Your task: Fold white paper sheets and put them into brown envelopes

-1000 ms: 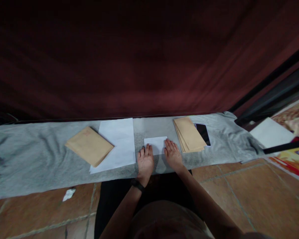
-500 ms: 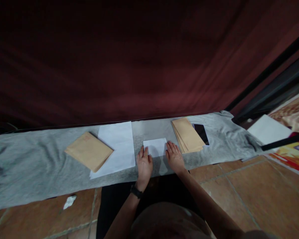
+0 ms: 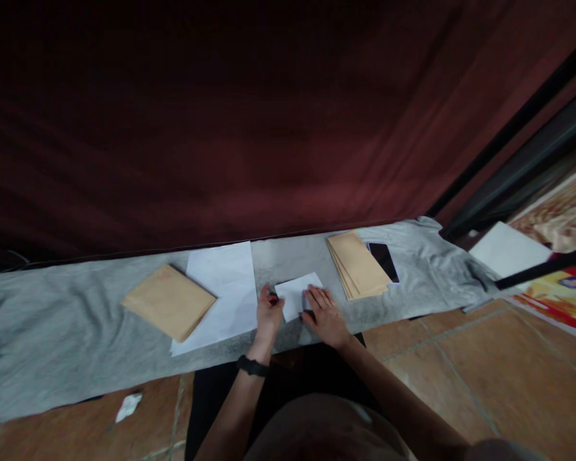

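A small folded white paper (image 3: pixel 297 293) lies on the grey cloth (image 3: pixel 77 333) in front of me, now turned at a slant. My left hand (image 3: pixel 269 315) pinches its left edge between thumb and fingers. My right hand (image 3: pixel 322 314) rests on the paper's near right part with the fingers laid flat and slightly spread.
A stack of white sheets (image 3: pixel 221 291) lies to the left, with a pile of brown envelopes (image 3: pixel 169 302) partly on it. More brown envelopes (image 3: pixel 358 264) and a black phone (image 3: pixel 383 260) lie to the right. A dark red curtain (image 3: pixel 249 128) hangs behind. A paper scrap (image 3: pixel 127 406) sits on the tiled floor.
Both hands shifted from lying flat at the paper's near corners. The left hand now grips the left edge and the paper has turned askew.
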Demonstrator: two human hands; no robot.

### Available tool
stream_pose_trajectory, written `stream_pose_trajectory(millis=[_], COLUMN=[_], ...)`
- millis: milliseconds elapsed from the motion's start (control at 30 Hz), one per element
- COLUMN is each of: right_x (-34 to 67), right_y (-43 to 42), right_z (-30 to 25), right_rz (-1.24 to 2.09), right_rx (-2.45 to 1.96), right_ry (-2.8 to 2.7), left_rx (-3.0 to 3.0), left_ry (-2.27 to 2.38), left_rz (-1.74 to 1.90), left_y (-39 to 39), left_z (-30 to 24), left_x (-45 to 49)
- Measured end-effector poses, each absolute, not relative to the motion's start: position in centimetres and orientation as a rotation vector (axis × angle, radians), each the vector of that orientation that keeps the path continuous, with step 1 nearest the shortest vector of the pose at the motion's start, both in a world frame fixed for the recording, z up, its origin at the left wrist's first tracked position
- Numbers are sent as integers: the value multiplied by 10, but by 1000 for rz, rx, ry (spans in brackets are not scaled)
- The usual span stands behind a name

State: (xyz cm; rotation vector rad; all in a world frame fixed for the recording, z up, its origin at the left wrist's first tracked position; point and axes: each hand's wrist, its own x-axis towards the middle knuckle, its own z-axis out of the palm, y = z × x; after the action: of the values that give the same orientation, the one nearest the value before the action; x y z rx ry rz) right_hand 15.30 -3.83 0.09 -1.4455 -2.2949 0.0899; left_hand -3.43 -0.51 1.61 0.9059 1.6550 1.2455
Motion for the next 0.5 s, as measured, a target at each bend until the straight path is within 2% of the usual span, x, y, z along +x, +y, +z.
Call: stream_pose_trajectory(millis=[233, 400, 500], right_x=[135, 129, 124], right_y=[-38, -21, -17], right_z=[19, 50, 64], right_rz=[241, 892, 1246], right_rx=[-1420, -1303, -1157], right_ry=[-2214, -1471, -954], left_rx=[749, 623, 513], left_ry=[1354, 1214, 1220], left_rz=[1273, 1406, 1340], left_y=[-14, -19, -24], left_z=[56, 74, 67], left_x=[-29, -25, -22])
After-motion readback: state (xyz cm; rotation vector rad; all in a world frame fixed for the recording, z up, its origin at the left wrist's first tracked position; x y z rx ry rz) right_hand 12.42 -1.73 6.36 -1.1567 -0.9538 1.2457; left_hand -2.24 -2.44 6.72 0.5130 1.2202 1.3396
